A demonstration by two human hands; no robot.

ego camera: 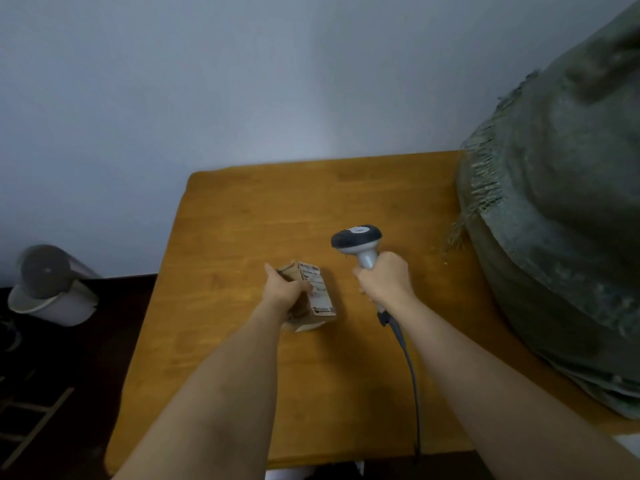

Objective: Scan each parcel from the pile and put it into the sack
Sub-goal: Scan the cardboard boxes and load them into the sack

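Observation:
A small brown cardboard parcel (317, 296) with a white shipping label facing up is over the middle of the wooden table (242, 223). My left hand (285, 289) grips it from its left side, fingers curled round its edge. To the right, my right hand (384, 280) holds the handle of a grey and dark barcode scanner (358, 240), whose head is upright and just above and right of the parcel. The scanner's cable (410, 368) runs back toward me over the table's front edge. A big grey-green woven sack (561, 237) bulges at the table's right side.
The table stands against a plain pale wall. On the dark floor to the left is a white bin with a grey lid (52, 285). A pale flat object (627, 445) shows at the lower right corner, below the sack.

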